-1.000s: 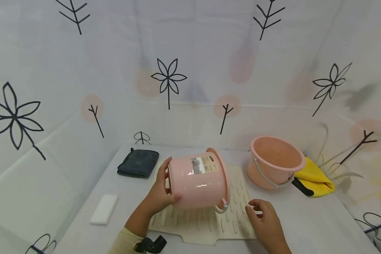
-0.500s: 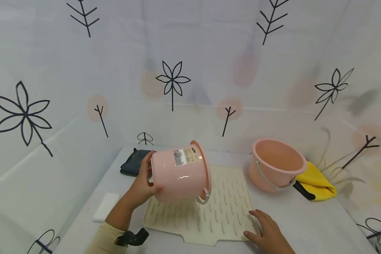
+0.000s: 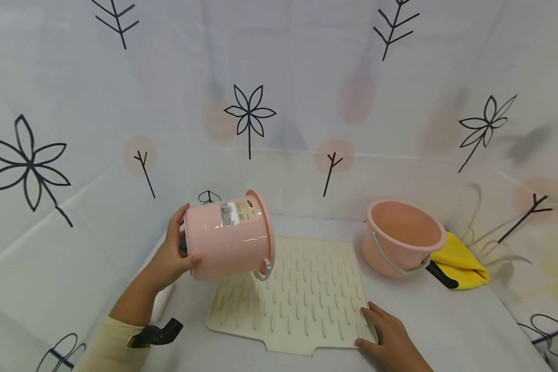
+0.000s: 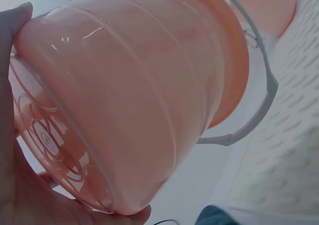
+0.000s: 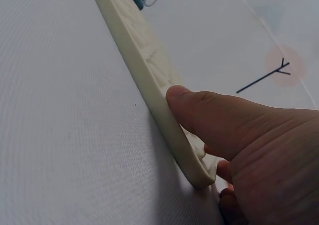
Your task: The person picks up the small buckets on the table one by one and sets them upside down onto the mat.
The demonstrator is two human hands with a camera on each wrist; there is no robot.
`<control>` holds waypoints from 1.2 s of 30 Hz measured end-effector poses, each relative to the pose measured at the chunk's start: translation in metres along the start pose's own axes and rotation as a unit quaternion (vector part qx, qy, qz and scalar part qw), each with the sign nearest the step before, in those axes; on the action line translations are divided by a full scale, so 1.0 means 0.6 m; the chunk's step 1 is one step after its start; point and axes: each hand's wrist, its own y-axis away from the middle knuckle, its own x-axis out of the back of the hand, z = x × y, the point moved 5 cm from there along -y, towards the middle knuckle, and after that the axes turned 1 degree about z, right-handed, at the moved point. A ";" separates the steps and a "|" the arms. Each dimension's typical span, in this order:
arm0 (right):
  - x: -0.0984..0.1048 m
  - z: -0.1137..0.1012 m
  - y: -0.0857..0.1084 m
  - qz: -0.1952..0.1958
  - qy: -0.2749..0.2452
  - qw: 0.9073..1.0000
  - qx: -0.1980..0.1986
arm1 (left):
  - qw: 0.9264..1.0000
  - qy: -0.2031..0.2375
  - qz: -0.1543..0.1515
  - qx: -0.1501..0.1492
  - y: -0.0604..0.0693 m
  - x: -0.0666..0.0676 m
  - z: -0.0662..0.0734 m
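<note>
In the head view my left hand (image 3: 173, 253) grips a pink bucket (image 3: 230, 240) by its base, holding it on its side above the table. The open end faces right, and the grey handle (image 4: 271, 85) hangs from the rim. Thumb and fingers spread round the base in the left wrist view. A cream ribbed drying mat (image 3: 302, 294) lies flat below. My right hand (image 3: 390, 338) is at its near right corner, fingers loosely spread. In the right wrist view the thumb (image 5: 199, 108) rests on the mat's raised rim; the other fingers are mostly hidden.
A second pink bucket (image 3: 402, 243) stands upright at the back right, its handle down. Beside it lies a yellow cloth item (image 3: 467, 263) with a black edge. A white block (image 3: 163, 302) shows partly behind the left forearm.
My left hand has carried the bucket leftward and slightly up, baring more of the mat and covering the dark pouch. My right hand has uncurled and come down to the mat's corner.
</note>
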 end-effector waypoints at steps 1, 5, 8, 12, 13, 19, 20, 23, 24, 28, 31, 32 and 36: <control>-0.001 -0.001 0.000 -0.001 0.001 1.000 0.004 | 1.000 -0.005 0.001 0.001 0.001 0.010 0.003; -0.004 0.000 0.003 0.001 0.006 1.000 0.010 | 0.999 -0.039 0.003 0.006 0.002 0.045 0.019; -0.006 0.002 0.003 0.003 0.006 1.000 0.006 | 0.998 -0.060 -0.004 0.013 0.002 0.067 0.027; -0.013 0.005 0.001 -0.007 -0.004 1.000 -0.013 | 0.996 -0.087 -0.017 0.020 0.004 0.099 0.034; -0.015 0.006 0.001 -0.011 -0.007 1.000 -0.019 | 0.995 -0.096 -0.019 0.021 0.005 0.107 0.036; -0.011 0.003 0.000 -0.021 -0.008 0.999 -0.038 | 0.986 -0.159 -0.026 0.033 0.001 0.142 0.051; -0.009 0.001 0.000 -0.022 -0.008 0.999 -0.039 | 0.985 -0.166 -0.030 0.033 0.000 0.145 0.054; -0.004 -0.003 0.002 -0.021 -0.007 0.999 -0.032 | 0.981 -0.184 -0.046 0.032 -0.002 0.151 0.061; -0.004 -0.004 0.003 -0.020 -0.007 0.999 -0.029 | 0.980 -0.188 -0.052 0.034 -0.003 0.152 0.063; -0.005 -0.006 0.005 -0.017 -0.008 1.000 -0.023 | 0.975 -0.206 -0.071 0.045 -0.008 0.152 0.070; -0.006 -0.005 0.004 -0.018 -0.008 0.999 -0.025 | 0.970 -0.221 -0.086 0.053 -0.014 0.145 0.073; -0.006 -0.004 0.004 -0.018 -0.007 0.999 -0.027 | 0.968 -0.225 -0.093 0.055 -0.017 0.141 0.074; -0.005 -0.001 0.005 -0.017 -0.007 0.999 -0.027 | 0.963 -0.236 -0.117 0.052 -0.029 0.121 0.075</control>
